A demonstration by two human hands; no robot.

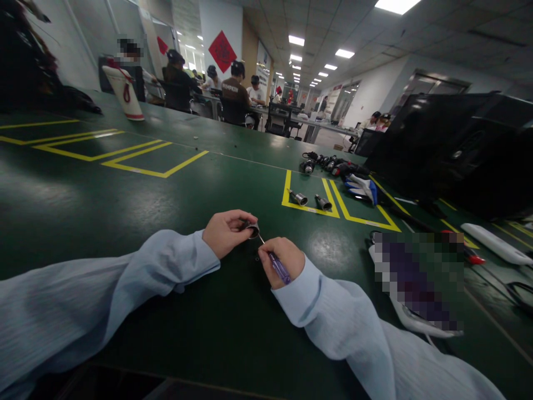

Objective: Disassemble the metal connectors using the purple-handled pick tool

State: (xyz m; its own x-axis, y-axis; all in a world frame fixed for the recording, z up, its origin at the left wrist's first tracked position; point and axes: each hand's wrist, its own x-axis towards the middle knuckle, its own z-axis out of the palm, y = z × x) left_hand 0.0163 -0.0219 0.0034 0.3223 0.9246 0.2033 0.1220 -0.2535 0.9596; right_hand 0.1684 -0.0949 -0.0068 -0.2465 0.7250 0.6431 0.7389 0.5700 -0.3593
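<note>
Between the fingers and thumb of my left hand [227, 233] is a small hollow metal cup-shaped part [252, 230], its round opening facing toward me. My right hand [287, 256] is closed around a screwdriver [280, 268] with a clear purple handle. The screwdriver's thin shaft points up and left, its tip at or close to the rim of the metal part; whether it touches is too small to tell. A tiny ring-like piece [257, 259] lies on the dark green table [200, 322] just below the hands.
Two similar metal parts [300, 198] lie in a yellow-taped box ahead right. Behind them are dark cabled fittings [308, 165] and a blue-white glove [361, 189]. A pixelated device [416, 283] sits at right, a white cup [127, 94] far left. People sit at desks beyond.
</note>
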